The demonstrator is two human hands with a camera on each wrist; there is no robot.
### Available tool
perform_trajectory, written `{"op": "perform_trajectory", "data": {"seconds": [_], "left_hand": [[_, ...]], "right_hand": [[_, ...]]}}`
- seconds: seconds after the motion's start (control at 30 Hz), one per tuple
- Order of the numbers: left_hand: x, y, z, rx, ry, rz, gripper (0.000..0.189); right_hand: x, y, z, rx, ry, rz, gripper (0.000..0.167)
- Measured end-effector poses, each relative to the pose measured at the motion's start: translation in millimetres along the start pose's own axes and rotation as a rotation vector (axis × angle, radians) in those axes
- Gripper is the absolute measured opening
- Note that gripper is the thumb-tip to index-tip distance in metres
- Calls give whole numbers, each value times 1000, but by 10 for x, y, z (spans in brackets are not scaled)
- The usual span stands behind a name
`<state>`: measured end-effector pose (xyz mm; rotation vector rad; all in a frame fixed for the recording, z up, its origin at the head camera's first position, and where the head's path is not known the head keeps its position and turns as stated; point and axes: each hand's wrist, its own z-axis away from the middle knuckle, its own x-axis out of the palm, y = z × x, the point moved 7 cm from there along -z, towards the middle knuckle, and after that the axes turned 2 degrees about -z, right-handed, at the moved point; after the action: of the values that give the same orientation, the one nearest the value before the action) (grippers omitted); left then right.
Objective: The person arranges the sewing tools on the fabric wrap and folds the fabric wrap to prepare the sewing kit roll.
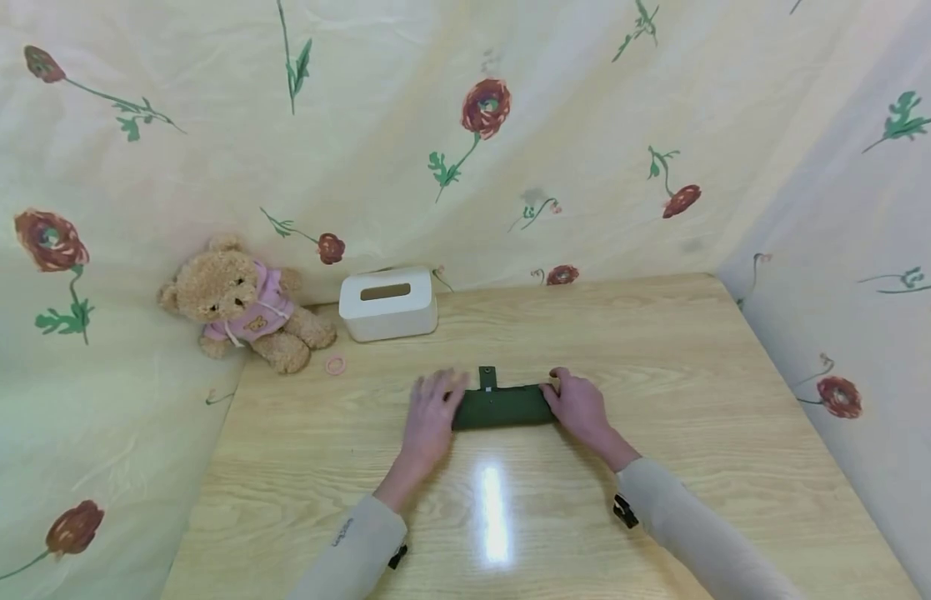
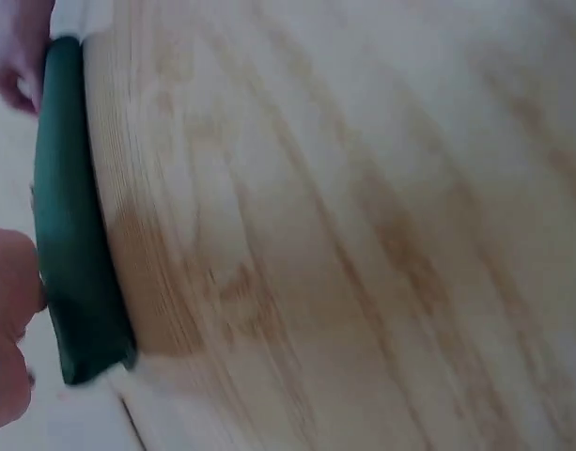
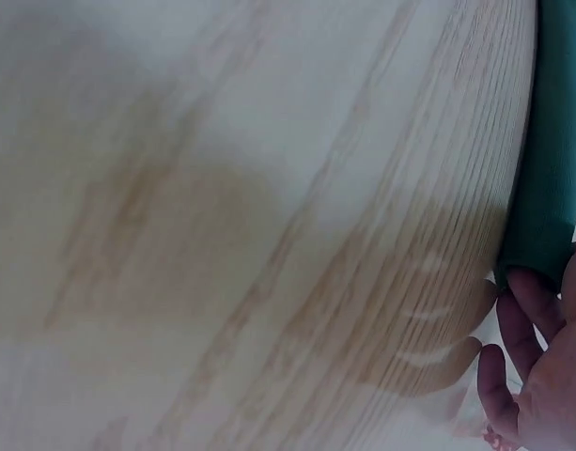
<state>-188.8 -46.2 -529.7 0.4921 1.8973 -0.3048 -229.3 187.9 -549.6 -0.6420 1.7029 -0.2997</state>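
A dark green rolled-up pouch point(image 1: 503, 407) lies across the wooden table, its short strap point(image 1: 488, 377) with a metal snap pointing away from me. At its left end my left hand point(image 1: 431, 412) holds it, thumb side against the roll and fingers blurred. My right hand point(image 1: 580, 408) grips the opposite end, thumb on top. In the right wrist view, fingers point(image 3: 518, 329) curl at the end of the green roll point(image 3: 549, 141). The left wrist view shows the roll's length point(image 2: 71, 207) with part of my left hand point(image 2: 7, 319) touching its side.
A white tissue box point(image 1: 388, 307) stands at the back of the table. Left of it a teddy bear point(image 1: 247, 304) in a pink hoodie leans on the flowered curtain point(image 1: 405, 125). Near the bear lies a small pink ring point(image 1: 335, 366).
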Motion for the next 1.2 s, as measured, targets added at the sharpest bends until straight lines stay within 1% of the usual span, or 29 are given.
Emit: {"op": "perform_trajectory", "data": {"seconds": [0.03,0.07,0.1,0.13,0.2,0.23,0.27,0.3,0.33,0.37,0.43,0.47,0.5,0.57,0.67,0.8,0.93,1.03,1.1,1.2], "left_hand": [[12,85,12,68,-14,9,69],[33,156,27,121,-37,20,68],[55,215,46,158,-57,31,62],[82,255,68,170,-77,45,56],[155,286,112,145,-132,58,51],[183,285,125,126,-156,60,53],[205,286,136,108,-177,66,54],[222,292,145,93,-192,73,54],[237,297,153,80,-205,74,54],[249,303,160,69,-215,73,54],[271,311,170,49,-235,70,54],[278,316,177,42,-245,72,55],[284,319,185,35,-253,74,56],[296,324,204,21,-273,74,59],[312,333,245,0,-296,83,64],[332,343,294,-36,-304,61,66],[356,356,312,-70,-318,27,64],[352,350,302,-83,-315,26,61],[343,342,288,-82,-309,33,59],[334,329,270,-85,-301,51,57]], "right_hand": [[3,3,-2,-1,3,11,28],[6,4,-3,-4,11,24,28],[6,3,-2,-12,27,37,28],[-2,-6,2,-27,52,50,27],[-34,-57,25,-92,120,96,24],[-48,-91,40,-134,156,122,22],[-54,-137,60,-188,182,151,21],[-51,-187,84,-249,191,172,22],[-33,-237,112,-312,180,202,24],[-2,-283,143,-373,149,221,27],[82,-335,201,-450,37,235,37],[126,-347,227,-471,-28,239,42],[168,-345,247,-476,-84,246,45],[220,-323,264,-457,-154,267,49],[256,-276,257,-408,-200,295,50],[284,-260,265,-374,-234,300,51],[266,-282,302,-346,-244,291,51],[193,-334,260,-339,-214,240,46],[144,-377,155,-331,-180,173,36],[129,-461,-92,-325,-157,45,21]]}}
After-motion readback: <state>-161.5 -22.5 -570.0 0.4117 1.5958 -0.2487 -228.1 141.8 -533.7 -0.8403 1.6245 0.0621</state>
